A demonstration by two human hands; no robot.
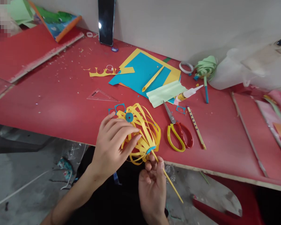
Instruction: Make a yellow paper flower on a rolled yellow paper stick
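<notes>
A paper lantern [144,123] made of curved yellow strips is tilted over the table's front edge, with a blue disc [129,117] at one end and another blue disc [151,149] at the other. From the lower disc runs a thin yellow stick [172,186]. My right hand [153,186] has its thumb and fingers closed round this stick just below the lantern. Over the near-left side of the strips lies my left hand [117,140], fingers stretched and slightly curved, thumb and index tips a little apart at one strip.
Scissors [175,131], a pencil [196,127] and a glue bottle [188,93] lie to the right. Blue paper [135,73], a green sheet [165,92] and a clear set square [103,95] lie behind. A phone [106,22] leans on the wall; a green paper rosette [205,67] stands farther right.
</notes>
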